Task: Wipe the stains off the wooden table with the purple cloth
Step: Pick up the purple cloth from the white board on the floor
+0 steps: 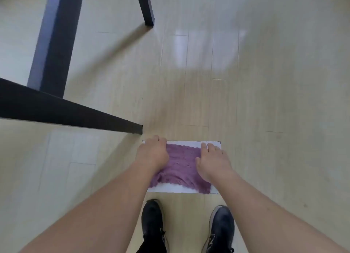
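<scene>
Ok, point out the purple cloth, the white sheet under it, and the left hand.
Cloth (181, 163): head view, bare middle between the hands.
White sheet (184, 144): head view, far strip beyond the cloth.
Left hand (153, 152): head view, back of the hand.

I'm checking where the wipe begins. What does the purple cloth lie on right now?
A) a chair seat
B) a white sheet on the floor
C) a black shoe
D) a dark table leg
B: the purple cloth lies on a white sheet spread flat on the pale floor.
</scene>
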Tool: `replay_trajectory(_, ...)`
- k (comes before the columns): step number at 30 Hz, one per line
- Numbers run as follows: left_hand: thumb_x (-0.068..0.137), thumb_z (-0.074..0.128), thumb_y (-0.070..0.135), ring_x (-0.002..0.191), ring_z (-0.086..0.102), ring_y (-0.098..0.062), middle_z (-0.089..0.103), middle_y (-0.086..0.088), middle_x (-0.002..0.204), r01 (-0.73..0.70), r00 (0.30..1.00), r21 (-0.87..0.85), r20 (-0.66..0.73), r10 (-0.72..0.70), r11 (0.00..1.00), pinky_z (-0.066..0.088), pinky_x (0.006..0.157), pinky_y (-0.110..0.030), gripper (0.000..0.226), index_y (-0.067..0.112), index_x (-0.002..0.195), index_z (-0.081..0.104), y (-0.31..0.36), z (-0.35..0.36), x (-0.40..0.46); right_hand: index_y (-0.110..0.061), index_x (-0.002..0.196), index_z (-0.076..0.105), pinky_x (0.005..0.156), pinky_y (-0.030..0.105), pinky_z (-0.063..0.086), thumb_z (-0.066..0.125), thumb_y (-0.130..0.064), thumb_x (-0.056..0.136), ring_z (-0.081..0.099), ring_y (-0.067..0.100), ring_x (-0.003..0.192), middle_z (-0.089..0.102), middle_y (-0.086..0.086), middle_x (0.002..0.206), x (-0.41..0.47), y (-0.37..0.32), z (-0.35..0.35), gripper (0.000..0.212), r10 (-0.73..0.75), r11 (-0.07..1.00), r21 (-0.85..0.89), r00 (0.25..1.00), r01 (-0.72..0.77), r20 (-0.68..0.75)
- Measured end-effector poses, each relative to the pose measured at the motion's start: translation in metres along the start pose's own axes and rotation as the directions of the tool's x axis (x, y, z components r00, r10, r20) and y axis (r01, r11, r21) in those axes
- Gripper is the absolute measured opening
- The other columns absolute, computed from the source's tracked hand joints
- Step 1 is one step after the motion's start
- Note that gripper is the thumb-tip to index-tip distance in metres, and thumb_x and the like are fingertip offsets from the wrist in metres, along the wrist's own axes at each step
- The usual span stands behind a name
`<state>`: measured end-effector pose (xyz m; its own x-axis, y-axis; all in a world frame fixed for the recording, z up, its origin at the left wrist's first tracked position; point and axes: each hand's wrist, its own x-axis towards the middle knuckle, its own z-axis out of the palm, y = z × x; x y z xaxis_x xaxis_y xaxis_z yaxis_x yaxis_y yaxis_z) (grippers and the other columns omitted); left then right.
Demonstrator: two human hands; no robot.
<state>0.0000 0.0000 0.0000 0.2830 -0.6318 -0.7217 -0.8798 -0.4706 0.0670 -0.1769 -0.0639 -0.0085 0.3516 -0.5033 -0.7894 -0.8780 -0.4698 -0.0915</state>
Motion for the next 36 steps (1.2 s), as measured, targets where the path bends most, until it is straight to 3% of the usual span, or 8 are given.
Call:
replay_trajectory(5, 0.087, 0.044, 0.011, 0.102, 0.052, -0.028, 0.053, -0.009, 0.112, 0.009, 0.989, 0.100, -0.149, 0.007, 0.995, 0.038, 0.074, -0.035, 0.026, 0.012, 0.113, 0.048, -0.013, 0.033, 0.023, -0.009, 0.126, 0.038, 0.084, 0.035, 0.034, 0.041, -0.014, 0.089, 0.049, 0.027, 0.105, 0.049, 0.009, 0.121, 0.024, -0.005, 0.025, 0.038, 0.026, 0.997, -0.064, 0.983, -0.038, -0.183)
replay_trajectory(9, 0.086, 0.044, 0.011, 0.101, 0.052, -0.029, 0.059, -0.010, 0.108, -0.014, 0.989, 0.118, -0.145, 0.031, 0.993, 0.034, 0.075, -0.037, 0.021, 0.013, 0.106, 0.052, -0.017, 0.044, 0.032, -0.010, 0.112, 0.043, 0.070, 0.031, 0.031, 0.041, -0.007, 0.087, 0.055, 0.027, 0.097, 0.056, 0.008, 0.111, 0.032, -0.012, 0.033, 0.025, 0.041, 0.999, -0.021, 0.991, -0.043, -0.125)
replay_trajectory(13, 0.086, 0.046, 0.018, 0.102, 0.049, -0.028, 0.054, -0.007, 0.107, -0.060, 0.995, 0.065, -0.075, 0.065, 0.996, 0.037, 0.083, -0.037, 0.019, 0.015, 0.102, 0.055, -0.020, 0.037, 0.026, -0.008, 0.112, 0.047, 0.072, 0.031, 0.032, 0.041, -0.010, 0.090, 0.050, 0.027, 0.097, 0.050, 0.010, 0.116, 0.021, -0.020, 0.027, 0.023, 0.065, 0.991, 0.122, 0.994, -0.054, -0.089)
replay_trajectory(17, 0.083, 0.046, 0.014, 0.079, 0.048, -0.024, 0.051, 0.001, 0.080, -0.004, 1.000, -0.090, -0.018, 0.003, 0.996, 0.029, 0.070, -0.035, 0.008, 0.020, 0.084, 0.041, -0.023, -0.001, -0.004, -0.009, 0.108, 0.043, 0.060, 0.032, 0.034, 0.037, -0.007, 0.090, 0.048, 0.025, 0.079, 0.055, 0.009, 0.104, -0.011, -0.026, -0.010, 0.019, 0.084, 0.967, 0.242, 0.996, -0.076, -0.023)
replay_trajectory(20, 0.083, 0.046, 0.010, 0.063, 0.045, -0.016, 0.048, 0.002, 0.073, 0.029, 0.998, -0.186, -0.050, -0.039, 0.982, 0.030, 0.055, -0.032, 0.010, 0.019, 0.087, 0.044, -0.026, -0.035, -0.035, -0.012, 0.102, 0.041, 0.050, 0.030, 0.028, 0.037, -0.007, 0.089, 0.049, 0.025, 0.074, 0.054, 0.005, 0.092, -0.045, -0.030, -0.045, 0.015, 0.092, 0.956, 0.282, 0.995, -0.082, -0.024)
replay_trajectory(27, 0.086, 0.045, 0.013, 0.070, 0.057, -0.019, 0.060, -0.001, 0.080, 0.042, 0.993, -0.321, -0.095, -0.076, 0.946, 0.038, 0.055, -0.031, 0.014, 0.023, 0.080, 0.052, -0.026, -0.135, -0.134, -0.013, 0.104, 0.050, 0.060, 0.030, 0.039, 0.045, -0.019, 0.094, 0.057, 0.025, 0.083, 0.061, 0.006, 0.100, -0.147, -0.041, -0.145, 0.013, 0.119, 0.941, 0.327, 0.989, -0.085, -0.086)
replay_trajectory(31, 0.079, 0.056, 0.014, 0.071, 0.060, -0.019, 0.063, 0.001, 0.077, 0.041, 0.987, -0.438, -0.124, -0.105, 0.898, 0.046, 0.061, -0.032, 0.006, 0.019, 0.082, 0.056, -0.027, -0.193, -0.210, -0.013, 0.104, 0.057, 0.068, 0.029, 0.041, 0.045, -0.008, 0.085, 0.056, 0.027, 0.084, 0.063, 0.009, 0.103, -0.223, -0.047, -0.206, 0.022, 0.175, 0.938, 0.321, 0.978, -0.131, -0.113)
replay_trajectory(36, 0.076, 0.047, 0.006, 0.063, 0.058, -0.009, 0.064, 0.006, 0.069, 0.012, 0.959, -0.545, -0.231, -0.164, 0.838, 0.043, 0.058, -0.028, 0.021, 0.020, 0.086, 0.059, -0.042, -0.248, -0.303, -0.013, 0.092, 0.062, 0.061, 0.028, 0.041, 0.050, -0.013, 0.082, 0.060, 0.028, 0.079, 0.064, 0.007, 0.089, -0.313, -0.068, -0.256, 0.015, 0.163, 0.899, 0.436, 0.958, -0.046, -0.235)
